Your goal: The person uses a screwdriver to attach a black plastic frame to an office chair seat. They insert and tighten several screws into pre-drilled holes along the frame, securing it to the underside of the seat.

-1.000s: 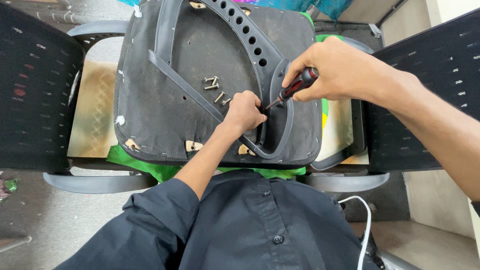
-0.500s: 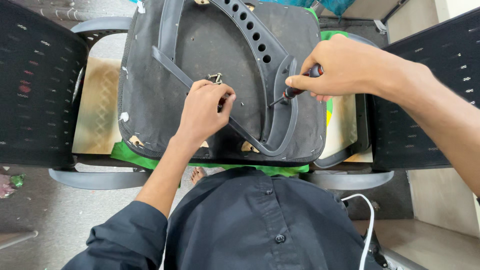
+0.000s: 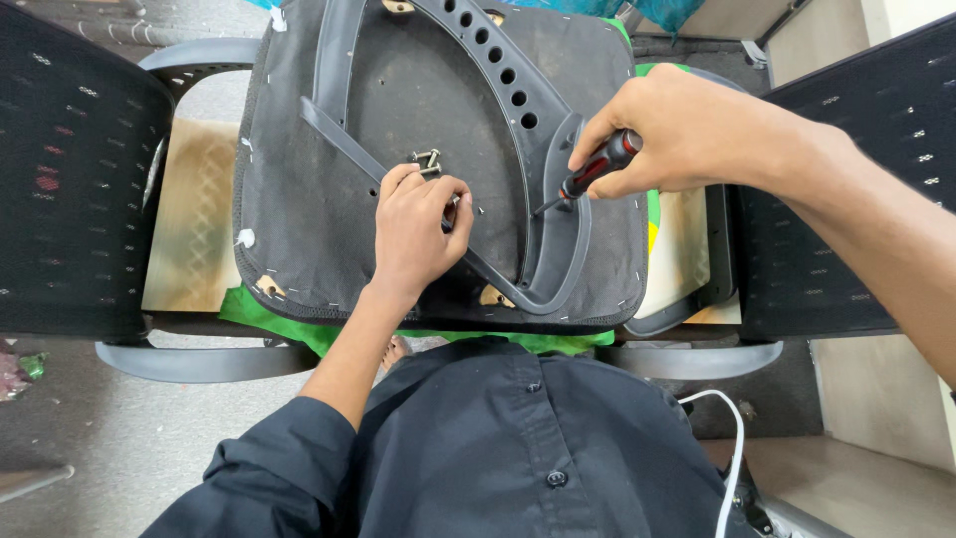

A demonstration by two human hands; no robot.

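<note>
While seat base lies upside down across two chairs:
seat base: dark grey fabric underside, stapled edge, grey plastic armrest frame on top
left hand: pinching loose bolts, centre
right hand: gripping red-black screwdriver, tip on frame, right

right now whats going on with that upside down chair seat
A person in a dark shirt works over an upturned chair seat whose grey plastic frame faces up. The right hand holds a red-and-black screwdriver with its tip at the frame. The left hand is curled over small metal bolts lying loose on the seat's underside; whether it grips one cannot be told. Black mesh chairs stand on either side.
</note>
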